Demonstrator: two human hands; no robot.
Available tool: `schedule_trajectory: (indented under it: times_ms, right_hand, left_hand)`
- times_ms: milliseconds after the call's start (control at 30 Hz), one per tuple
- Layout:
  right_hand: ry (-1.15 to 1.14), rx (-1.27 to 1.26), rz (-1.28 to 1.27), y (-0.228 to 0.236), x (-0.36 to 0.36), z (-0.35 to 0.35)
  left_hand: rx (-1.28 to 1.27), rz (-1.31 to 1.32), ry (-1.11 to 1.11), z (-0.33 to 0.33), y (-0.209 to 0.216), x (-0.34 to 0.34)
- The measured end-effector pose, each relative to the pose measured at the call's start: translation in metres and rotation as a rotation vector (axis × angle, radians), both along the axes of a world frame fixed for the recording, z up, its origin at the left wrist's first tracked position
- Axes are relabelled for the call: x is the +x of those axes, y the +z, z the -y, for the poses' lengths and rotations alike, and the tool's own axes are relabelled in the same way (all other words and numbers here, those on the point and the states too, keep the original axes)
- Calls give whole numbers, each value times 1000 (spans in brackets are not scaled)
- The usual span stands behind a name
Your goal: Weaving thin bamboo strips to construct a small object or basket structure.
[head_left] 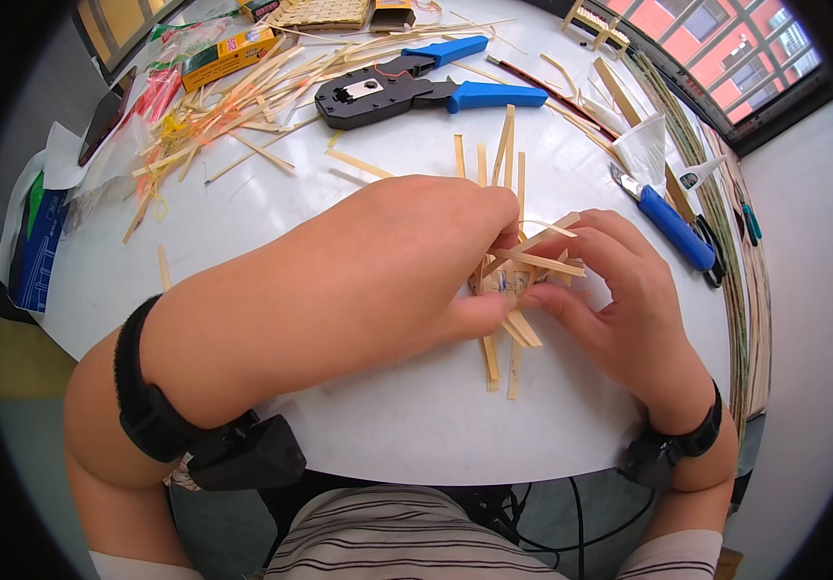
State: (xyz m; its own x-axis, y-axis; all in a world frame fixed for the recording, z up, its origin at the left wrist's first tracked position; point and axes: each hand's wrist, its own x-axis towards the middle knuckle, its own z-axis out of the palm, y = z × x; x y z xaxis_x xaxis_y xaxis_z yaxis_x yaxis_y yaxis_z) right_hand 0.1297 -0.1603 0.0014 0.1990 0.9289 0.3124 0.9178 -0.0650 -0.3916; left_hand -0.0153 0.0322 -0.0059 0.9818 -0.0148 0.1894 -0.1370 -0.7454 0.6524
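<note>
Between my hands is a small piece of weaving made of pale, flat bamboo strips (pixel 520 332), whose loose ends stick out on several sides. Something whitish with dark lines shows among the crossed strips. My left hand (pixel 436 256) reaches over it from the left, its thumb and fingers closed on the strips; the back of the hand hides most of the fingers. From the right, my right hand (pixel 619 290) pinches the weave with its thumb low and its fingertips above, near the crossing strip ends.
Past my hands lies a crimping tool (pixel 378 92) with blue handles. Loose bamboo strips (pixel 242 106) and a yellow-orange box (pixel 231 60) fill the back left. On the right are a blue-handled cutter (pixel 672 224), a small white bottle (pixel 701 172), and long strips along the table edge.
</note>
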Motion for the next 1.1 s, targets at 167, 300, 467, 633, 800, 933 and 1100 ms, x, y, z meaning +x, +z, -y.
schedule_trajectory:
  times_ms: [167,300,467,633,800,933,1100]
  right_hand:
    - [-6,23,31,0,-2,0]
    - [-5,33,72,-2,-1,0]
    - [-22,0,-28,-1,0,-2]
    - [-81,-73,-237,5,-3,-2]
    - [-74,-41,-233,0,-2,-3]
    - [-50,-40,-126,0,-4,-5]
    - [-56,2,-78,-4,-5,-3]
  left_hand:
    - [45,23,3,3,-1,1]
    - [77,71,14,5,-2,2]
    - [52,53,20,5,1,2]
    - [-8,-7,36,4,1,3]
    - [-46,-53,49,3,2,4]
    - [-33,-31,45,2,1,3]
    - [-94,-105,43,-3,9,1]
